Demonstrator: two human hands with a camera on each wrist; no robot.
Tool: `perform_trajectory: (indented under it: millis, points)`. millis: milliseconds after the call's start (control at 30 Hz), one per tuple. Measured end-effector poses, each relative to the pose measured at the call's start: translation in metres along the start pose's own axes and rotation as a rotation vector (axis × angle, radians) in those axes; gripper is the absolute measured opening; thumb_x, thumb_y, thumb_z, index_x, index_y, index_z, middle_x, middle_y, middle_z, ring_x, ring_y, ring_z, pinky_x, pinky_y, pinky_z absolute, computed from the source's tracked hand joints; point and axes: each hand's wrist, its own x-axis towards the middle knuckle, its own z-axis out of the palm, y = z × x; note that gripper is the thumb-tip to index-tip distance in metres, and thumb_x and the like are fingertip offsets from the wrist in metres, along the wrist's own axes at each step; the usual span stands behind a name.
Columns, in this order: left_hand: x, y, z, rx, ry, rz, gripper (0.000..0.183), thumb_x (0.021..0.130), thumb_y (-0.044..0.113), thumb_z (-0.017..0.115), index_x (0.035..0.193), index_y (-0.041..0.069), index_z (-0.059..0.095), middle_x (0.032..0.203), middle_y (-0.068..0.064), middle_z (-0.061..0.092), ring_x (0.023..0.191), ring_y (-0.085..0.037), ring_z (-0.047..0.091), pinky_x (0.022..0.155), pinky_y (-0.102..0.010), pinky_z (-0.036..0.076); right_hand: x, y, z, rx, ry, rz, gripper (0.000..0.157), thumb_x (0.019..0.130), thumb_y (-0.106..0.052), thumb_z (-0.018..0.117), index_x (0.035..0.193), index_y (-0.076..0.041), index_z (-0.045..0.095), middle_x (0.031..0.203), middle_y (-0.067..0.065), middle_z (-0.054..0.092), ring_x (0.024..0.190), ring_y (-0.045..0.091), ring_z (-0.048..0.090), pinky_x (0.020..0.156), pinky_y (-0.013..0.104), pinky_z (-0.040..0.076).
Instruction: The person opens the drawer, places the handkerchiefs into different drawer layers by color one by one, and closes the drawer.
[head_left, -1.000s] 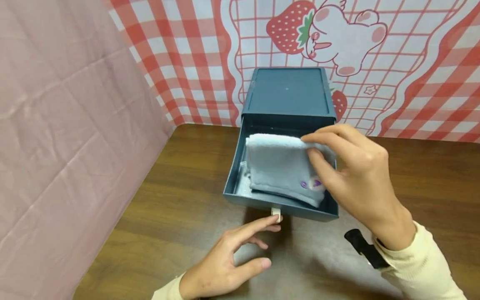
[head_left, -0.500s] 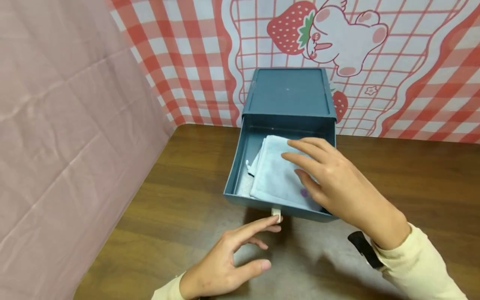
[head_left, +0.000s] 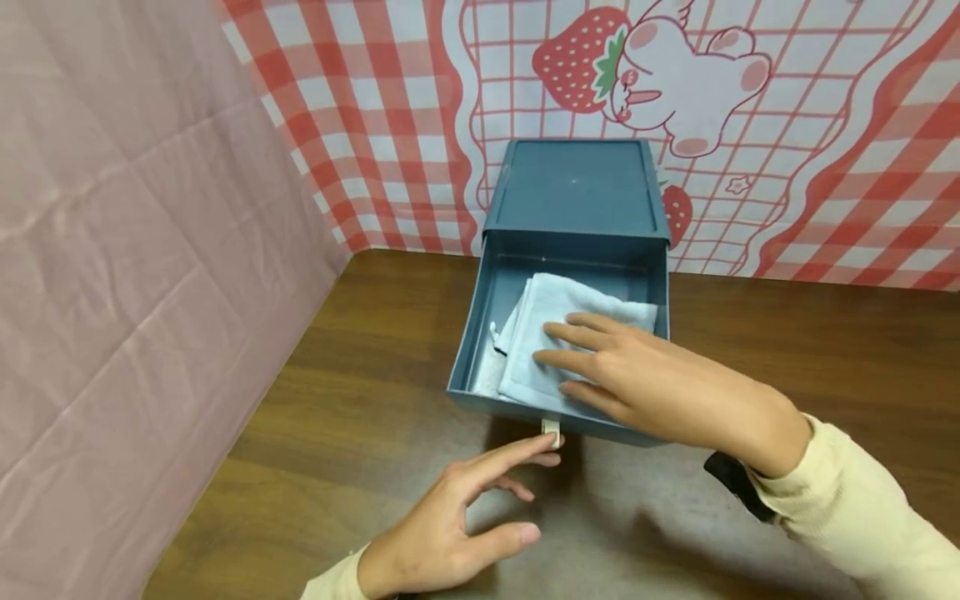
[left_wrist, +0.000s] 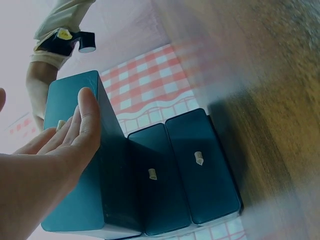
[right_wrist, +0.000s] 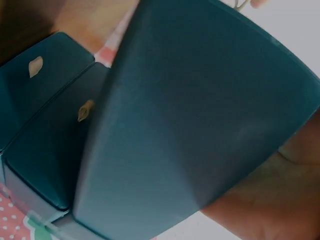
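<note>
A blue-green drawer (head_left: 462, 354) is pulled out of its cabinet (head_left: 577, 187) in the head view. Inside lies a folded light-blue towel (head_left: 551, 300), with a small hanging loop at its left edge. My right hand (head_left: 652, 383) rests over the towel, fingers spread and nearly straight, hiding its lower right part. Below the drawer front, my left hand (head_left: 450, 517) touches the cream knob (head_left: 551, 430) with a fingertip, its other fingers loose. The drawer's front and side fill much of the right wrist view, hiding the right fingers there.
Two closed drawers (left_wrist: 160, 185) with cream knobs sit below the pulled-out one in the left wrist view. The cabinet stands on a brown wooden table (head_left: 315, 400). A red-and-white checked cloth (head_left: 375, 125) hangs behind, and a pink cloth (head_left: 135, 250) on the left.
The right hand let go of the towel's raised edge, and the towel dropped flat into the drawer. That hand then moved down and left onto it. The left hand stayed at the knob.
</note>
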Motion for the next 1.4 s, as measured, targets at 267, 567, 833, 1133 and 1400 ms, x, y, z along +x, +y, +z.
perform_trajectory:
  millis: [267, 567, 833, 1133, 1400]
  points:
    - [-0.001, 0.001, 0.001, -0.016, -0.003, -0.007, 0.065, 0.094, 0.002, 0.063, 0.152, -0.001, 0.034, 0.153, -0.014, 0.044, 0.131, -0.028, 0.052, 0.090, -0.035, 0.056, 0.006, -0.002, 0.000, 0.043, -0.133, 0.078, 0.046, 0.097, -0.027, 0.067, 0.140, -0.013, 0.058, 0.147, 0.016, 0.049, 0.137, 0.042, 0.041, 0.107, 0.059, 0.040]
    - [0.001, 0.004, 0.002, -0.027, -0.013, -0.021, 0.065, 0.095, 0.004, 0.062, 0.152, -0.001, 0.033, 0.153, -0.013, 0.043, 0.132, -0.028, 0.051, 0.091, -0.035, 0.056, 0.016, 0.006, 0.003, 0.038, -0.105, 0.095, 0.048, 0.090, -0.010, 0.073, 0.136, -0.013, 0.061, 0.146, 0.017, 0.050, 0.136, 0.040, 0.042, 0.105, 0.057, 0.042]
    - [0.002, 0.005, 0.002, -0.040, -0.013, -0.028, 0.064, 0.095, 0.004, 0.062, 0.152, 0.000, 0.034, 0.152, -0.013, 0.044, 0.132, -0.027, 0.051, 0.091, -0.036, 0.056, 0.018, 0.013, -0.001, 0.037, -0.071, 0.084, 0.045, 0.085, 0.005, 0.068, 0.128, -0.010, 0.067, 0.143, 0.015, 0.054, 0.135, 0.037, 0.045, 0.108, 0.055, 0.041]
    - [0.005, 0.005, 0.000, -0.020, -0.005, -0.022, 0.064, 0.094, 0.004, 0.063, 0.152, 0.000, 0.035, 0.151, -0.013, 0.046, 0.132, -0.027, 0.051, 0.091, -0.036, 0.056, 0.003, 0.012, -0.002, -0.141, 0.164, -0.009, 0.036, 0.085, -0.003, 0.074, 0.121, -0.004, 0.069, 0.137, 0.021, 0.057, 0.130, 0.039, 0.049, 0.104, 0.055, 0.044]
    - [0.007, 0.006, -0.002, -0.003, 0.005, -0.015, 0.063, 0.094, 0.004, 0.064, 0.151, 0.000, 0.037, 0.150, -0.013, 0.048, 0.132, -0.028, 0.051, 0.090, -0.037, 0.056, -0.039, 0.006, -0.007, -0.148, 0.384, -0.056, 0.031, 0.102, -0.019, 0.050, 0.117, 0.001, 0.069, 0.133, 0.022, 0.058, 0.125, 0.040, 0.050, 0.097, 0.054, 0.047]
